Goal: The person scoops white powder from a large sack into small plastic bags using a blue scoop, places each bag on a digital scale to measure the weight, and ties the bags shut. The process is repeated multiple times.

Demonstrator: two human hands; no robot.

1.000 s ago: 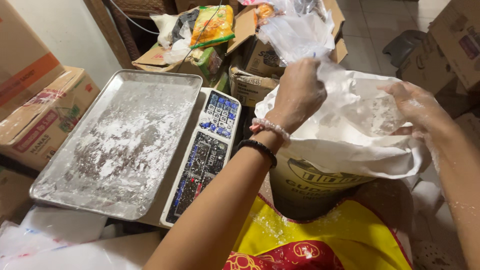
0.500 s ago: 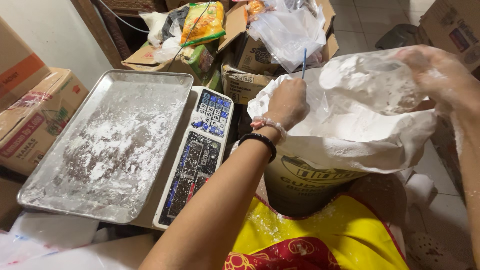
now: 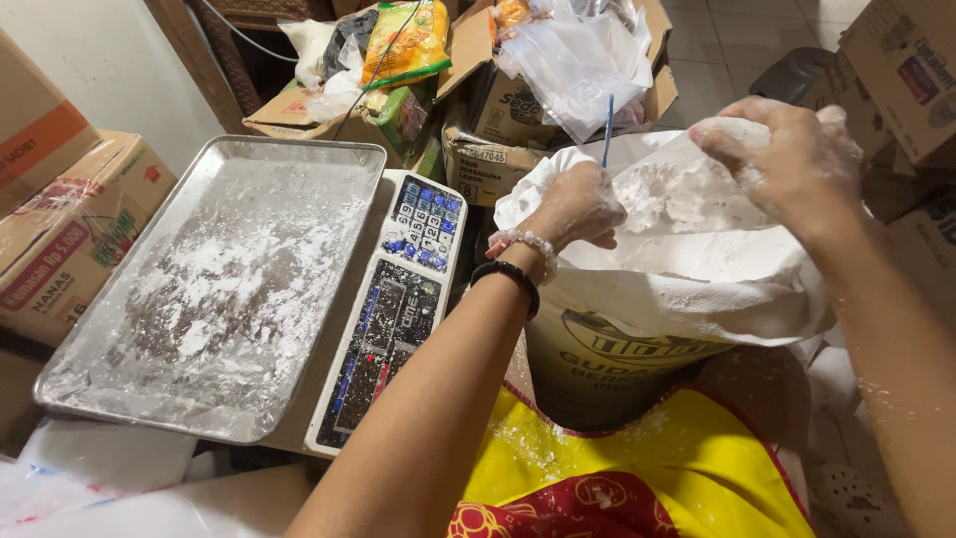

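left hand (image 3: pixel 576 204): grip closed on a thin blue stick, upright, over the sack's left rim | right hand (image 3: pixel 792 159): fingers pinched on clear bag of white powder (image 3: pixel 687 189) | bag between hands, over open white sack (image 3: pixel 697 289), right of scale tray (image 3: pixel 214 179)

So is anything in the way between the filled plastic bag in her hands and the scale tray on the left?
Nothing visible. Both the left hand and right hand hold the flour-filled plastic bag above the open sack. The scale's metal tray holds only scattered powder, and only the keypad lies between.
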